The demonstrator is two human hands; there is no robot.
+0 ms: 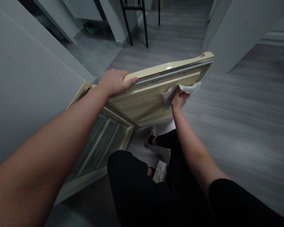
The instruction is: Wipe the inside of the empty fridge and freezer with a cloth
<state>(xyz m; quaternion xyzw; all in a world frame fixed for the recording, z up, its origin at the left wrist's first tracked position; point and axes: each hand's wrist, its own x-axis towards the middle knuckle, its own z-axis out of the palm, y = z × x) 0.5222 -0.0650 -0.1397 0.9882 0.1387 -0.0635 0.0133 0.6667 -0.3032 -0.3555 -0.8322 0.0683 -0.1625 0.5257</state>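
Clearly swung open toward the floor side: cream fridge door, long axis running from the hinge near the left hand out to the far free corner. Left hand clamped over the top edge of the door at the hinge end, fingers curled on the outer face, thumb along the rim. Right hand closed on a white cloth, pressed flat against the inner face of the door, just under the top rim and closer to the free corner. Right hand therefore nearer to the unwiped far end; remaining inner face lying below and to the left of the cloth. Open fridge cabinet with glass shelves below the left forearm. Grey wooden floor beyond the door.
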